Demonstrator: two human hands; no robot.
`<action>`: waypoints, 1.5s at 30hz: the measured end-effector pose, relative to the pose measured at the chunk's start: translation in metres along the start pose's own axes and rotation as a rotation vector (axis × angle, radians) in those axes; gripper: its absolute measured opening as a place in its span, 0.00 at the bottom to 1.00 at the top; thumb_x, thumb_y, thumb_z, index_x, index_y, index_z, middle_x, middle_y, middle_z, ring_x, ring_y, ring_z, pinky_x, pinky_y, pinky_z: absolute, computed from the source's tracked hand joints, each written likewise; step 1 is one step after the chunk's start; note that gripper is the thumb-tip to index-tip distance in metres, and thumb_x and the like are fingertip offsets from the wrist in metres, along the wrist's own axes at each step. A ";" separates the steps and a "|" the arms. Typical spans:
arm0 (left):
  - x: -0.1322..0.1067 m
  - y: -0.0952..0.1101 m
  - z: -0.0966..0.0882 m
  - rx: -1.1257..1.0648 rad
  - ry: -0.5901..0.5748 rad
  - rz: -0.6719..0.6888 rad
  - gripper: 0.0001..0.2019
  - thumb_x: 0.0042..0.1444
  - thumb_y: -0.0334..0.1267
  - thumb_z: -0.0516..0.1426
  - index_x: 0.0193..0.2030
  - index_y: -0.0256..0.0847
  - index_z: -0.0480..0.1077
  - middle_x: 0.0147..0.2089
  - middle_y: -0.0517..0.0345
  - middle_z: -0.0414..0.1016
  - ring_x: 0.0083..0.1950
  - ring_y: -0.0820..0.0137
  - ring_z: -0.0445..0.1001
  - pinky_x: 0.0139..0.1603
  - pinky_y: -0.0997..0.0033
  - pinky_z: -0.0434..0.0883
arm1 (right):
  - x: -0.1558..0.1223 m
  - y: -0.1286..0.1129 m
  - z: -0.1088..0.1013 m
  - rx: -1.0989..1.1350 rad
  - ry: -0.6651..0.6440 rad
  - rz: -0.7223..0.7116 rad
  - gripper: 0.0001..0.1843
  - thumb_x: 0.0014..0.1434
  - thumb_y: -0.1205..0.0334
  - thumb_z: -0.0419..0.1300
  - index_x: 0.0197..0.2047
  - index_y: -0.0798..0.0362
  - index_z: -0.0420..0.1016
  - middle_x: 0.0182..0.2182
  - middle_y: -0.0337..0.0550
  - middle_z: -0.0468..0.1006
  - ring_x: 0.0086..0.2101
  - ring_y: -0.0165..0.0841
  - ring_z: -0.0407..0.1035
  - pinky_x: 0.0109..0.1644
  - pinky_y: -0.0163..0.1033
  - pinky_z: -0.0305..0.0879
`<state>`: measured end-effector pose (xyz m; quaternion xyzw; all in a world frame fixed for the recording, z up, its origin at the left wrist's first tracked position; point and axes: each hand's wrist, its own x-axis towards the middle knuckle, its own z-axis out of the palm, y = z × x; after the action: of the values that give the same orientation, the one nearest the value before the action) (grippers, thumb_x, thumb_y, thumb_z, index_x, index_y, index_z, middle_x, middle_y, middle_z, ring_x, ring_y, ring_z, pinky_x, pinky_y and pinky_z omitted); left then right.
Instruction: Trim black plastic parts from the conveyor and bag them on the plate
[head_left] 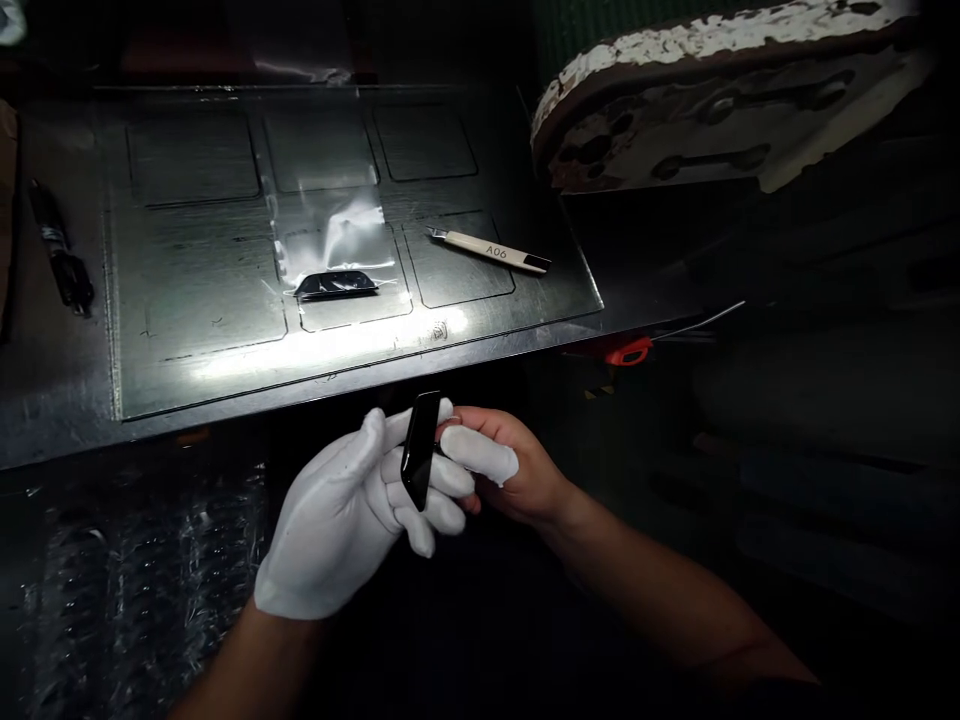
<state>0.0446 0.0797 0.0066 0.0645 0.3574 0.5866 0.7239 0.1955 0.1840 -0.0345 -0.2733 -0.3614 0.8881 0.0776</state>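
A small glossy black piece with angled ends stands tilted across the fingers of my left hand, which wears a white glove. The left thumb is raised beside it, and the curled fingers support it from below. My right hand is bare except for a white cover on the thumb. Its thumb tip meets the piece's right edge, with the other fingers bent behind and partly hidden. On the table, a similar black piece lies at the end of a clear plastic film.
A craft knife marked A06 lies on the clear sheet with outlined rectangles, over the metal table. A black pen is at left. Below are clear plastic trays. A red-orange handle and a chipped white machine part are at right.
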 end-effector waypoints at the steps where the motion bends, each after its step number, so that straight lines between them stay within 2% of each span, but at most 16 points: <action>1: 0.000 0.000 -0.001 0.003 -0.002 0.000 0.28 0.75 0.52 0.45 0.61 0.31 0.75 0.35 0.44 0.82 0.32 0.66 0.81 0.28 0.77 0.76 | 0.000 0.000 0.000 0.003 0.007 -0.003 0.19 0.64 0.48 0.67 0.34 0.56 0.73 0.19 0.35 0.73 0.17 0.23 0.64 0.20 0.28 0.62; 6: 0.001 -0.003 -0.009 0.065 0.040 0.013 0.23 0.74 0.47 0.48 0.61 0.33 0.74 0.39 0.45 0.82 0.33 0.66 0.81 0.29 0.75 0.76 | 0.001 -0.003 0.005 0.027 0.106 0.018 0.16 0.62 0.54 0.68 0.30 0.55 0.72 0.19 0.31 0.70 0.15 0.20 0.59 0.15 0.24 0.54; 9: 0.002 -0.005 -0.012 0.094 0.072 0.014 0.20 0.74 0.44 0.50 0.57 0.32 0.76 0.39 0.45 0.82 0.32 0.67 0.80 0.28 0.75 0.75 | 0.003 -0.005 0.008 0.030 0.145 0.052 0.13 0.60 0.60 0.67 0.28 0.54 0.70 0.18 0.30 0.69 0.14 0.19 0.57 0.13 0.23 0.50; 12: 0.002 -0.008 -0.014 0.091 0.086 0.021 0.19 0.74 0.44 0.51 0.53 0.32 0.78 0.37 0.46 0.81 0.31 0.67 0.80 0.27 0.75 0.75 | 0.003 -0.006 0.010 0.035 0.152 0.062 0.13 0.59 0.60 0.67 0.28 0.54 0.69 0.18 0.30 0.69 0.13 0.19 0.56 0.13 0.23 0.48; 18: -0.002 -0.014 -0.017 0.044 0.022 0.074 0.22 0.72 0.47 0.52 0.63 0.35 0.72 0.38 0.46 0.82 0.31 0.65 0.80 0.27 0.74 0.76 | -0.003 -0.007 0.010 0.032 0.088 -0.002 0.15 0.60 0.56 0.69 0.30 0.54 0.71 0.18 0.30 0.71 0.14 0.20 0.59 0.14 0.23 0.53; 21: -0.004 -0.015 -0.015 0.027 -0.007 0.101 0.22 0.70 0.49 0.56 0.63 0.37 0.73 0.38 0.48 0.82 0.31 0.65 0.81 0.25 0.76 0.75 | -0.006 -0.009 0.009 0.024 0.036 -0.022 0.14 0.59 0.57 0.70 0.31 0.54 0.72 0.19 0.32 0.73 0.14 0.21 0.61 0.14 0.24 0.56; 26: -0.007 -0.015 -0.013 0.031 -0.072 0.121 0.21 0.71 0.49 0.55 0.64 0.42 0.72 0.37 0.50 0.82 0.29 0.67 0.81 0.24 0.77 0.75 | -0.009 -0.011 0.010 0.035 -0.002 -0.019 0.14 0.60 0.56 0.70 0.32 0.55 0.73 0.19 0.32 0.73 0.14 0.21 0.60 0.13 0.24 0.57; 37: -0.011 -0.011 -0.012 0.040 -0.077 0.096 0.19 0.71 0.47 0.56 0.63 0.41 0.72 0.38 0.49 0.84 0.31 0.67 0.82 0.26 0.78 0.75 | -0.012 -0.011 0.011 0.043 -0.025 -0.012 0.16 0.59 0.53 0.71 0.31 0.55 0.72 0.18 0.32 0.74 0.13 0.21 0.61 0.13 0.24 0.57; 45: -0.014 -0.016 -0.016 0.027 -0.079 0.098 0.20 0.69 0.47 0.58 0.63 0.43 0.73 0.37 0.50 0.83 0.32 0.65 0.82 0.27 0.76 0.76 | -0.012 -0.011 0.014 0.044 -0.026 0.005 0.15 0.58 0.55 0.72 0.33 0.55 0.73 0.18 0.33 0.74 0.13 0.21 0.62 0.13 0.24 0.57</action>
<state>0.0474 0.0574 -0.0074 0.1147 0.3326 0.6135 0.7070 0.1967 0.1792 -0.0138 -0.2607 -0.3422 0.8995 0.0767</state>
